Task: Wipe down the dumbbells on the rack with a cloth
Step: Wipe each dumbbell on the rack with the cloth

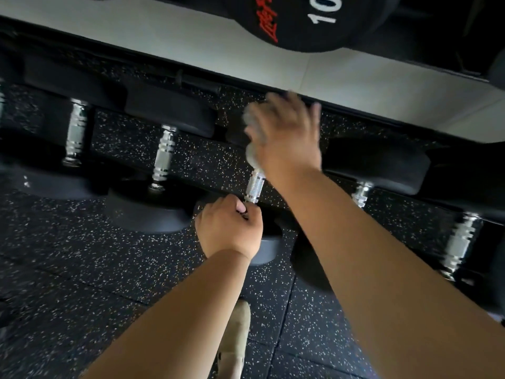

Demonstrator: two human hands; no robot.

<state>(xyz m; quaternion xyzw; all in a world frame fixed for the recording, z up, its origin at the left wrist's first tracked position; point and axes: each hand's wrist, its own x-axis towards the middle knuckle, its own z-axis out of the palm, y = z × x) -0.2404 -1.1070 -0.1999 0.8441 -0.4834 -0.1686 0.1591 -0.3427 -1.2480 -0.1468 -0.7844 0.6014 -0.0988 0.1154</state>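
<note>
The left hand [229, 225] is closed round the near end of the chrome handle [254, 187] of the dumbbell [266, 250] at the middle of the rack row. At 12 o'clock from it, the right hand [287, 135] lies over the grey cloth [252, 155] at the handle's far end. Blur hides whether its fingers curl round the cloth. A neighbour dumbbell [164, 157] lies at 9 o'clock, above the speckled floor [82, 269].

Lower row: 5 chrome-handled dumbbells [166, 157] in view. There may be a 6th at the left edge, but it is cut off and blurred. Upper row: 1 dumbbell marked 10 [300, 23]. Cloth [252, 157]: 1. Hands: 2, left hand [229, 225] and right hand [287, 135]. Shoe [236, 337]: 1.
</note>
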